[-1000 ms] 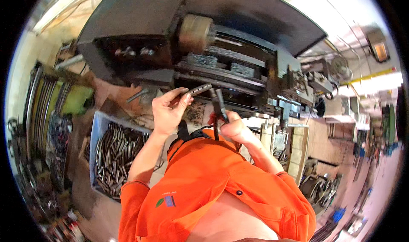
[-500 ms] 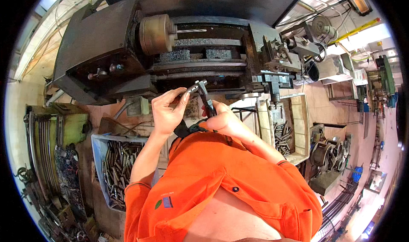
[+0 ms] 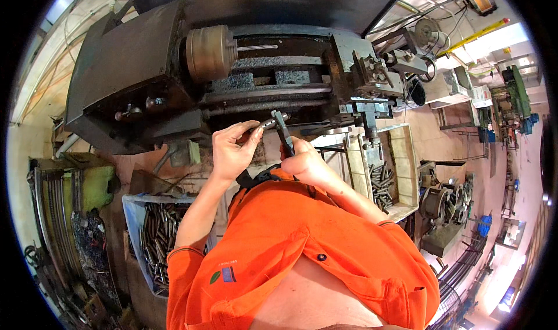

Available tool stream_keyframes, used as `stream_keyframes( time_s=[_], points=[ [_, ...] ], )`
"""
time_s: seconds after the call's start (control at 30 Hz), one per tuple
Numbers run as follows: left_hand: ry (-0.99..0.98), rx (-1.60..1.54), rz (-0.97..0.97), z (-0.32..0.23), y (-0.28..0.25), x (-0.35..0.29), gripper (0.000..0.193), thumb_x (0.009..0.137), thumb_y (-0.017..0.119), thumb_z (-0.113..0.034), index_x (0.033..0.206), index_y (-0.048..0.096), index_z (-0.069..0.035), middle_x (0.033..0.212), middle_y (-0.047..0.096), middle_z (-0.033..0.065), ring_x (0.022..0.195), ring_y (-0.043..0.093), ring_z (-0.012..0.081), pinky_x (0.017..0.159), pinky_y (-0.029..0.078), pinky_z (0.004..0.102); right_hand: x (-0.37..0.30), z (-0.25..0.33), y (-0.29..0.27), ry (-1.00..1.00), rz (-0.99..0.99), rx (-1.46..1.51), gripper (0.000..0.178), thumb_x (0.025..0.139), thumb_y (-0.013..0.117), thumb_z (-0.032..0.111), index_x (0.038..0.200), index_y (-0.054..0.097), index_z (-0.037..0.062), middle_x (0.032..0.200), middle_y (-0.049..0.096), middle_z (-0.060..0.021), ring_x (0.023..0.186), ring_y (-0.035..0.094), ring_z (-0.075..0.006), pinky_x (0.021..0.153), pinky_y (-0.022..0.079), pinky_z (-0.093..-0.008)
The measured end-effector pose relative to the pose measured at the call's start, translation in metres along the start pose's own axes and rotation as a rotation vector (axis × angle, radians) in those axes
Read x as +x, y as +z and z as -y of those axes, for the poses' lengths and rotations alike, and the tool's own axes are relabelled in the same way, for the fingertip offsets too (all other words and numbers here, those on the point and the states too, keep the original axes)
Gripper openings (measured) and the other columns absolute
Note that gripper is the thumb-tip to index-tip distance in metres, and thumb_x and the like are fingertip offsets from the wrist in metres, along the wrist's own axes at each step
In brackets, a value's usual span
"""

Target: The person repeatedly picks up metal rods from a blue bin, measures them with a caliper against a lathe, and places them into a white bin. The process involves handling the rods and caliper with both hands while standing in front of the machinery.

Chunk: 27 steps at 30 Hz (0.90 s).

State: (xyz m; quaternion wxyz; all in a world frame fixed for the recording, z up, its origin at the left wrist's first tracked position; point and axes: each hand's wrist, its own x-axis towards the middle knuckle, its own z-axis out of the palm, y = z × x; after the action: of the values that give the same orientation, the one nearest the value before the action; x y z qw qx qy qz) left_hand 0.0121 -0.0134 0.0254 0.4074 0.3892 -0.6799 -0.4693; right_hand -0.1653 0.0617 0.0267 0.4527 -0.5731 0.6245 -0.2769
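Between the thumb and fingers of my left hand (image 3: 233, 151) is a short metal rod with small holes along its side (image 3: 268, 123), tilted up to the right. My right hand (image 3: 303, 166) is closed round a dark caliper (image 3: 284, 136), whose jaws sit at the rod's far end. They appear to touch it, though the exact contact is too small to tell. Both hands are in front of my waist, short of the lathe bed. Some of my right fingers are hidden behind the caliper and hand.
Ahead stands a lathe with a round chuck (image 3: 209, 54), a drill bit (image 3: 258, 47) projecting from it, and a tool carriage (image 3: 372, 74). A blue crate (image 3: 132, 216) of metal rods lies at left; a pale crate (image 3: 408, 167) with more is at right.
The view has shifted slightly, so the lathe appears a little further left. Both hands keep their hold, with the caliper jaws still at the rod's end.
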Motion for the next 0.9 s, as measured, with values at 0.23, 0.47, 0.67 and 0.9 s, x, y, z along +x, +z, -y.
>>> stream_keyframes(
  time_s=[0.23,0.47,0.67,0.9],
  points=[
    [-0.134,-0.130,0.085,0.006,-0.003,0.009,0.022,0.082,0.062,-0.010,0.098,0.059,0.006,0.080,0.063,0.0067,0.071,0.060,0.0105,0.064,0.050,0.0234,0.001,-0.004,0.008,-0.057,-0.089,-0.105,0.025,0.061,0.062,0.013,0.081,0.054,-0.0003,0.076,0.057,-0.0164,0.068,0.054,-0.0340,0.063,0.044,-0.0353],
    [-0.307,-0.368,0.334,0.040,0.006,-0.009,0.043,0.081,0.065,-0.017,0.114,0.049,0.005,0.092,0.060,0.0104,0.082,0.059,0.0124,0.071,0.049,0.0249,0.024,-0.027,0.013,0.188,-0.276,0.580,0.015,0.064,0.053,0.009,0.077,0.050,0.0022,0.064,0.045,0.0014,0.061,0.042,-0.0090,0.055,0.035,-0.0243],
    [-0.187,-0.240,0.763,0.044,0.040,-0.012,0.066,0.075,0.070,-0.024,0.124,0.037,0.006,0.116,0.051,0.0125,0.108,0.050,0.0192,0.094,0.038,0.0315,0.059,-0.009,0.007,0.149,-0.566,0.610,0.013,0.067,0.051,0.006,0.081,0.050,0.0051,0.064,0.047,0.0003,0.058,0.042,-0.0091,0.052,0.035,-0.0237],
    [-0.525,-0.490,0.697,0.040,0.071,0.031,0.050,0.062,0.066,0.000,0.108,0.046,0.001,0.095,0.054,0.0035,0.089,0.054,0.0136,0.079,0.043,0.0266,0.083,-0.004,-0.006,0.169,-0.601,0.639,0.019,0.066,0.052,0.007,0.084,0.047,0.0029,0.062,0.042,-0.0008,0.051,0.041,-0.0105,0.044,0.034,-0.0261]
  ],
)
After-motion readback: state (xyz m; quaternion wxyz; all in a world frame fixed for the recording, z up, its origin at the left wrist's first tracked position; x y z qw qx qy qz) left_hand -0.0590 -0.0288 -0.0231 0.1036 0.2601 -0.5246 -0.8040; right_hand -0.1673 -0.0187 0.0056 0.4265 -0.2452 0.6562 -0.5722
